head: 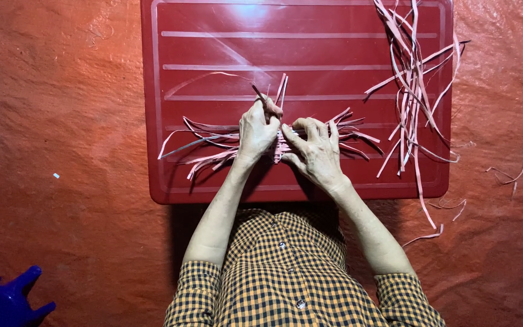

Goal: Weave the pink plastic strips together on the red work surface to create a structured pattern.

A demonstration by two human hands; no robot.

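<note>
Seen from the head camera, a bundle of pale pink strips (276, 145) is held at the middle of a red plastic tray (213, 48), which is laid flat on an orange tarpaulin floor (62, 121). The left hand (257, 130) is closed over the bundle's centre, its grip pressed together around a few strip ends that are drawn upward, presumably so that they can be pulled taut. The right hand (316, 151) is laid just beside it, touching it, with fingers pressed down on the bundle and thumb tucked toward the left hand; the bundle appears to be pinned against the tray so that it cannot slip. The loose ends are fanned out to both sides of the hands, which suggests that only the middle is being gathered.

A second heap of loose strips (413, 91) is kept at the tray's right edge, well apart from the hands but within reach, with some ends hanging off onto the floor. A few stray strips (506, 175) are scattered on the tarpaulin to the right. A checked orange-and-black shirt (279, 272) is worn by the person, sleeves rolled above the forearms. A blue plastic object (7, 300) is partly seen at the lower left corner.
</note>
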